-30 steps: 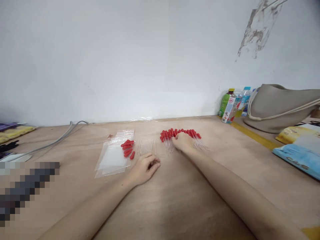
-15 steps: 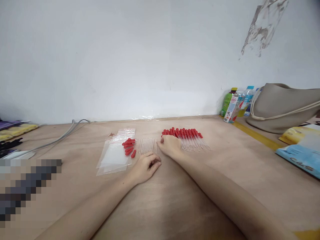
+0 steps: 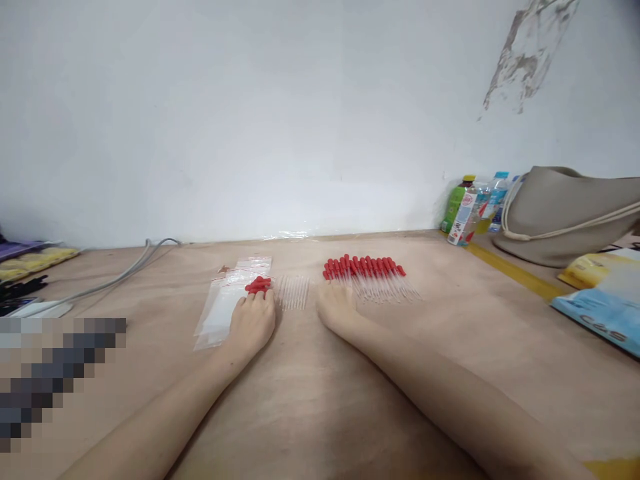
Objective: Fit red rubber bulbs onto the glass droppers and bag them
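Note:
My left hand lies over the near part of a small pile of red rubber dropper bulbs, fingers curled down onto them. Its fingertips are hidden. To the right of it, thin clear tubes lie side by side in a row. My right hand, slightly blurred, is closed beside the left end of a row of droppers with red bulbs. Whatever its fingers hold cannot be made out. Clear zip bags with red seal lines lie partly beneath the loose bulbs.
Bottles and a grey bag with a cord stand at the right, near the wall. Blue and yellow packs lie in front of them. A grey cable and dark items are on the left.
My left hand has moved left and forward onto the loose red bulbs. My right hand has shifted slightly, and the tube beside its fingertips no longer shows in the row.

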### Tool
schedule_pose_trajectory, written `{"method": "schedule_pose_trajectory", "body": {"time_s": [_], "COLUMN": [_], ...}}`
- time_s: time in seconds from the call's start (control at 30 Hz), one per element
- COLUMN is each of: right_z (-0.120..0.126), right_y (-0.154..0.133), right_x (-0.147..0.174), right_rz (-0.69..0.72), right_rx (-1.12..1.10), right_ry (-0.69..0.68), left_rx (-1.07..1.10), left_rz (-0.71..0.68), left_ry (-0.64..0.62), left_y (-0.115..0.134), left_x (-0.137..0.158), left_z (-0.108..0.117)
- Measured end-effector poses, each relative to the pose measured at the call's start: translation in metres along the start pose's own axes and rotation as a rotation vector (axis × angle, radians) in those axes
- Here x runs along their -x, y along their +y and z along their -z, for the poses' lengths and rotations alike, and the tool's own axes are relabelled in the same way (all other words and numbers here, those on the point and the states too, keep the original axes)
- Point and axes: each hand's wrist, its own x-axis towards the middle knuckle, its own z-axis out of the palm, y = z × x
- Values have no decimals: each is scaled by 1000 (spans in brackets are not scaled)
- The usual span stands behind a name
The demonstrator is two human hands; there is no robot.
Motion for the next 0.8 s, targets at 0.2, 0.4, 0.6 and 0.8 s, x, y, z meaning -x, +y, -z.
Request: {"method": "schedule_pose_trajectory", "body": {"time_s": [0.2, 0.4, 0.6, 0.8], "right_z": [-11, -10, -4, -4], "right_y": [38, 82, 80, 81], "right_x": [45, 77, 77, 77], "right_rz": [188, 388, 485, 482], "right_rx": [-12, -371, -390, -385], "right_ry": [437, 534, 451, 469], "left_rx": [122, 841, 1130, 1237], "left_rz": [-64, -249, -281, -174], "left_ry": [181, 165, -4, -70], "left_y": [11, 47, 53, 52], "left_x": [6, 16, 17, 16], "left_z": [12, 14, 16, 14]}}
